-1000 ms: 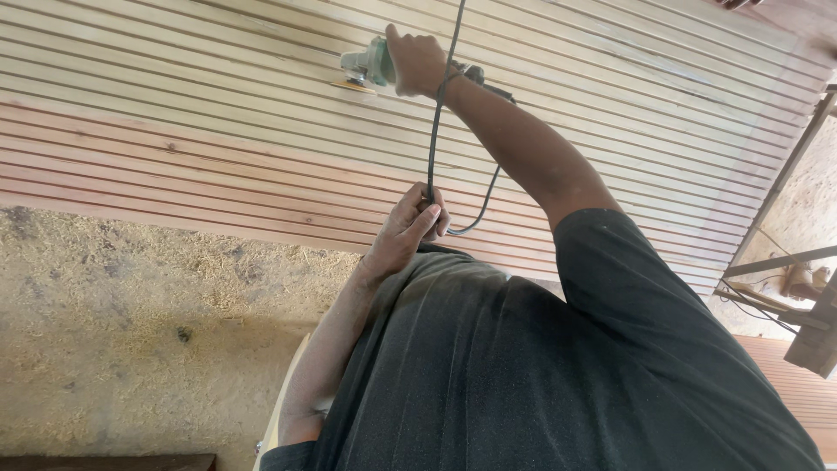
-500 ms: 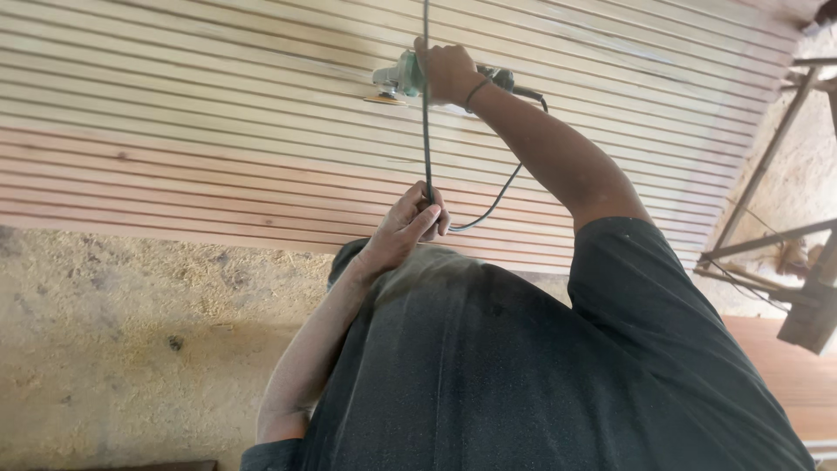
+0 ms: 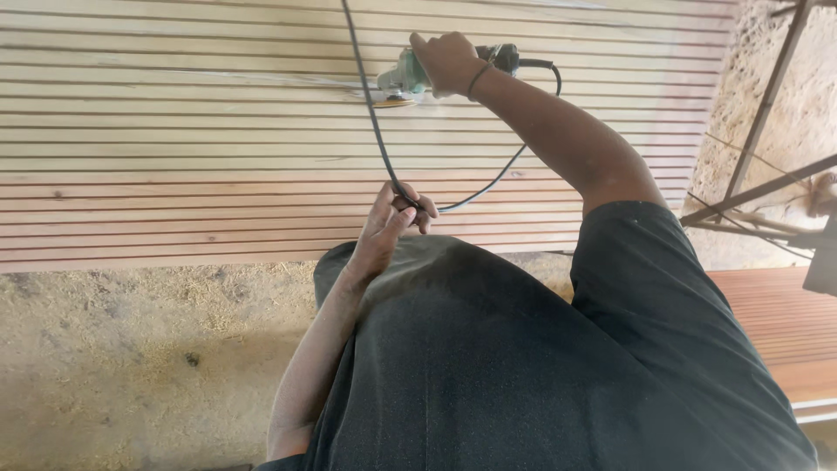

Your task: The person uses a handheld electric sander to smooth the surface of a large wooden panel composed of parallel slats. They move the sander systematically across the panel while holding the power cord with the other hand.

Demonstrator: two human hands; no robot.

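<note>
Head view, looking down over the person's dark grey shirt (image 3: 540, 366) onto a broad panel of pale wooden slats with dark parallel grooves (image 3: 174, 131). The right hand (image 3: 449, 61), arm stretched forward, is closed around the body of a small green and black electric sander (image 3: 410, 78); the grip is firm, fingers wrapped over the tool's top, and a dark band shows at the wrist. The sander's disc rests flat on the slatted panel near its upper middle. A thin black power cord (image 3: 370, 113) runs from the top edge of the view down to the left hand (image 3: 392, 222), then loops back up to the rear of the sander. The left hand is closed on this cord, pinching it between thumb and curled fingers, just above the near edge of the panel. Below the panel lies a sandy floor strewn with pale wood shavings (image 3: 131, 349). At the right stand slanted dark metal bars (image 3: 767, 96), and reddish grooved boards (image 3: 785, 323) lie beneath them.
</note>
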